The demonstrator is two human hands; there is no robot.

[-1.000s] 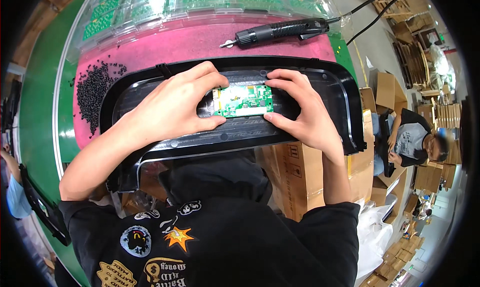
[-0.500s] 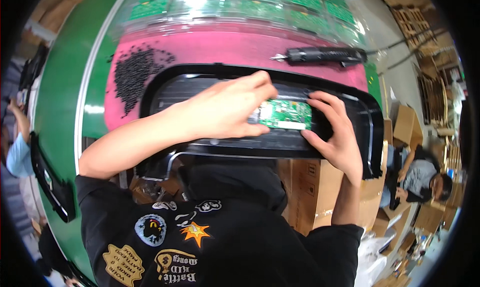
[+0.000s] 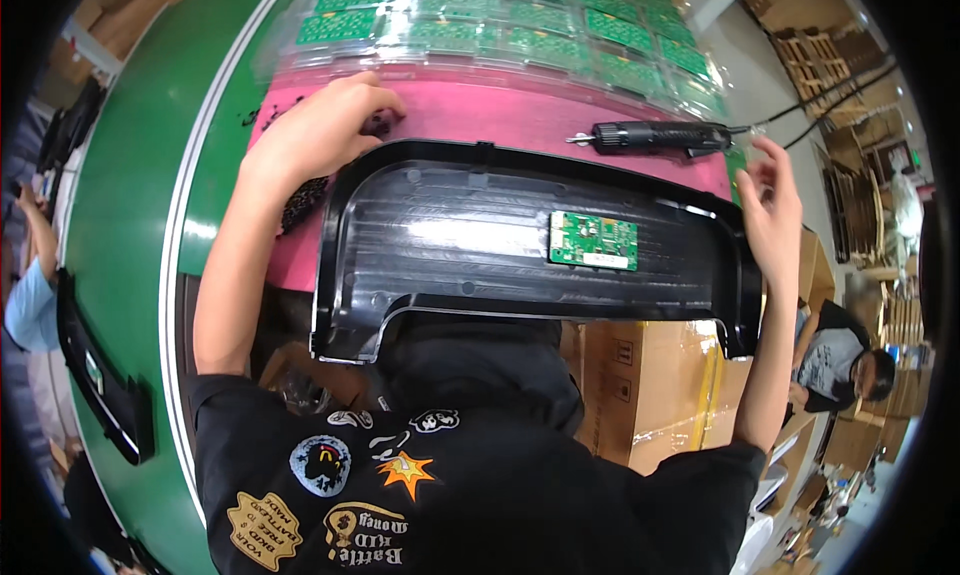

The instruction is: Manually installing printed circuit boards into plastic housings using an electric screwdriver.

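- The left hand [image 3: 325, 125] lies curled, fingers down, on the pink mat [image 3: 500, 110], at a heap of small black screws [image 3: 300, 200] by the far left corner of the black plastic housing [image 3: 450, 245]; whether it pinches a screw cannot be told.
- The housing lies hollow side up on the surface's near edge, partly overhanging the person's lap, its long axis running left to right and both ends turning down toward the person.
- It looks light and stiff, a thin moulded shell that could flex if lifted by one end; the raised rim at both ends seems the safest hold.
- The small green circuit board [image 3: 593, 241] sits flat inside, right of centre, long side along the housing; it is likely fragile and best handled by its edges.
- An electric screwdriver [image 3: 655, 135] lies beyond, tip pointing left.
- The right hand [image 3: 770, 210] is open, fingers spread, empty, just at the housing's right end.
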